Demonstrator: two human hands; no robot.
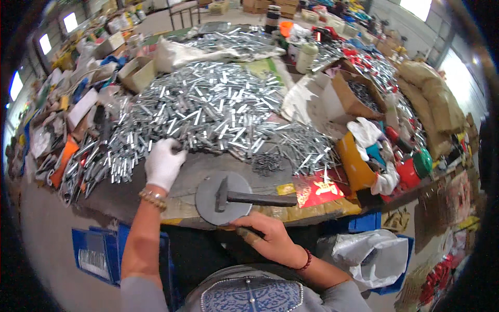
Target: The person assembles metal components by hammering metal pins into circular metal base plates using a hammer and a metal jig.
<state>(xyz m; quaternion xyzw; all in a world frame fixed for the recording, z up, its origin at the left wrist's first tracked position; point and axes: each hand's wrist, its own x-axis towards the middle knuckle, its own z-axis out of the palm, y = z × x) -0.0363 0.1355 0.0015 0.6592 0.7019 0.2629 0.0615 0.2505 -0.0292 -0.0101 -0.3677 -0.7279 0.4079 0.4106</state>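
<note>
The left hand (165, 164), in a white glove, is at the near border of the heaped metal parts (208, 104) on the desk (182, 179); its grip is curled, and whether it holds a part cannot be told. The bare right hand (267, 236), by the desk's near edge, has its fingertips at the rim of a round plate (237, 210); whether that grip is closed on anything is unclear. A hammer (254, 198) lies across the plate, handle pointing right toward a red sheet (318, 191) with large gold characters. The yellow label (285, 189) beside it is too small to read.
</note>
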